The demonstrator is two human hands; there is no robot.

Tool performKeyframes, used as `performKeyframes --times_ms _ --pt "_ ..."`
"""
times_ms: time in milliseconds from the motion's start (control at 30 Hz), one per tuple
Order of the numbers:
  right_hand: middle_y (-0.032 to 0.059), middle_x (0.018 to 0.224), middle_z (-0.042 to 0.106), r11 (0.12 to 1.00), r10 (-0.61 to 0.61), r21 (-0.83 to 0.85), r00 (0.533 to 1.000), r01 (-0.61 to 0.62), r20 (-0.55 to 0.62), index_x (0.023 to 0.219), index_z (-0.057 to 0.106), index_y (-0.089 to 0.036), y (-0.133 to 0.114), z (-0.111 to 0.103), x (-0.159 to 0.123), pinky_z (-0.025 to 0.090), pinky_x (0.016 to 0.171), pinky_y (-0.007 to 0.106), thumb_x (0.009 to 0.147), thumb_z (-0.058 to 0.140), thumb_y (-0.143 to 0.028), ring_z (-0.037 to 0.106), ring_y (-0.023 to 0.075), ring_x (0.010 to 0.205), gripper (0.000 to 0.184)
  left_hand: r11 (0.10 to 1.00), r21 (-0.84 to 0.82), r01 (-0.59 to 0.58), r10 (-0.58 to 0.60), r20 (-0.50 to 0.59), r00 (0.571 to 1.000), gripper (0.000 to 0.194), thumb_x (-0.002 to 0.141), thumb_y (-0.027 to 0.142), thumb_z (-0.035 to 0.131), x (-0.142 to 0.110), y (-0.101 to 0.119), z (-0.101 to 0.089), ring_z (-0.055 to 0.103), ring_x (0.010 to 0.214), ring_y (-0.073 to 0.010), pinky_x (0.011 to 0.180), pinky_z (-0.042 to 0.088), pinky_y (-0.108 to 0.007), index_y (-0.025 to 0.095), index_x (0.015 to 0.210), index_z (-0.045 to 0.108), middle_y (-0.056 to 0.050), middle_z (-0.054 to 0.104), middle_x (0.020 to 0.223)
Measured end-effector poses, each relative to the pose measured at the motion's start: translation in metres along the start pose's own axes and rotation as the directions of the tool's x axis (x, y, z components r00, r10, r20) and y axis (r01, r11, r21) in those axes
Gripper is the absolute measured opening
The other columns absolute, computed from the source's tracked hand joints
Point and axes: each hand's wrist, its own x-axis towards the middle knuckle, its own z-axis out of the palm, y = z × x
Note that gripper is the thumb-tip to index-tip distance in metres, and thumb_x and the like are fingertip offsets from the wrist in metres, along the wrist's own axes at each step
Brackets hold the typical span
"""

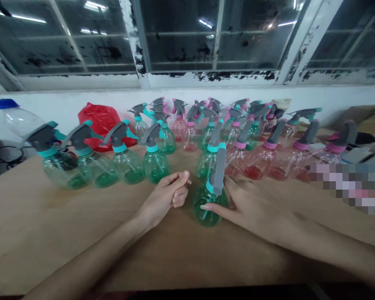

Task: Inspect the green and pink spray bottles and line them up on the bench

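Observation:
My right hand is wrapped round a green spray bottle with a grey trigger head and a teal collar. The bottle stands upright near the middle of the table, my thumb across its front. Just left of it, my left hand is closed, with thumb and fingers pressed together; whatever they may hold is hidden. Beyond my left hand is another green spray bottle in a row of similar ones. A further green spray bottle stands right behind the held one.
Pink spray bottles line the right side, and several more stand behind. A red plastic bag and a large clear bottle with a blue cap are at the back left. The wooden table ends at a near edge.

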Motion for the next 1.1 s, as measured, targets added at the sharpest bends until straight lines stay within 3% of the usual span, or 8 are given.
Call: performKeyframes --times_ms 100,367,500,633,800,967,1100 --pt "0.0148 0.099 0.067 0.999 -0.029 0.015 0.999 0.029 -0.040 0.110 0.060 -0.015 0.001 0.004 -0.001 0.051 0.064 0.042 0.086 0.044 -0.061 0.066 0.0308 0.080 0.054 0.994 -0.092 0.066 -0.063 0.036 0.997 0.034 0.088 0.048 0.055 0.006 -0.001 -0.002 0.011 0.040 -0.0057 0.038 0.012 -0.018 0.019 0.071 0.047 0.012 0.019 0.046" --pt "0.0178 0.119 0.061 0.995 -0.024 0.094 0.999 0.027 -0.031 0.125 0.053 -0.015 0.007 0.013 -0.001 0.054 0.075 0.048 0.075 0.052 -0.071 0.063 0.0365 0.100 0.075 0.957 -0.250 0.148 -0.153 0.001 0.988 0.042 0.086 0.055 0.056 0.018 -0.010 -0.008 0.011 0.042 -0.0062 0.038 0.013 -0.016 0.019 0.067 0.044 0.011 0.015 0.050" --pt "0.0169 0.129 0.056 0.977 -0.039 0.211 0.999 0.033 0.023 0.134 0.043 -0.015 0.015 0.016 -0.003 0.052 0.086 0.049 0.072 0.058 -0.069 0.059 0.0361 0.111 0.083 0.942 -0.289 0.171 -0.175 0.012 0.985 0.040 0.086 0.049 0.060 0.018 -0.009 -0.005 0.011 0.044 -0.0059 0.038 0.015 -0.014 0.018 0.067 0.044 0.011 0.018 0.051" --pt "0.0162 0.135 0.052 0.960 -0.086 0.272 0.993 0.061 0.083 0.136 0.041 -0.017 0.018 0.019 -0.002 0.050 0.089 0.048 0.069 0.062 -0.068 0.058 0.0359 0.113 0.087 0.923 -0.308 0.230 -0.214 0.085 0.973 0.041 0.090 0.049 0.052 0.018 -0.005 -0.004 0.003 0.043 -0.0066 0.036 0.010 -0.016 0.018 0.065 0.042 0.012 0.013 0.047" --pt "0.0156 0.133 0.055 0.960 -0.108 0.267 0.991 0.083 0.083 0.136 0.041 -0.018 0.018 0.025 -0.002 0.052 0.085 0.047 0.069 0.062 -0.069 0.062 0.0356 0.107 0.086 0.925 -0.302 0.233 -0.215 0.092 0.972 0.047 0.091 0.056 0.045 0.021 -0.002 -0.007 0.004 0.043 -0.0070 0.036 0.009 -0.017 0.019 0.062 0.040 0.011 0.012 0.048" --pt "0.0162 0.126 0.060 0.962 -0.132 0.247 0.991 0.120 0.035 0.129 0.048 -0.016 0.014 0.031 0.000 0.054 0.082 0.047 0.066 0.065 -0.070 0.064 0.0359 0.103 0.085 0.956 -0.240 0.169 -0.172 0.011 0.985 0.046 0.081 0.053 0.064 0.018 -0.006 -0.011 0.014 0.047 -0.0062 0.040 0.016 -0.017 0.018 0.064 0.041 0.010 0.023 0.054" --pt "0.0160 0.111 0.066 0.957 -0.173 0.237 0.985 0.168 0.000 0.129 0.048 -0.012 0.008 0.035 0.003 0.056 0.076 0.048 0.062 0.066 -0.072 0.066 0.0360 0.095 0.092 0.968 -0.187 0.169 -0.174 -0.008 0.985 0.046 0.077 0.053 0.068 0.015 -0.004 -0.014 0.006 0.046 -0.0058 0.039 0.010 -0.019 0.018 0.065 0.041 0.012 0.018 0.051"
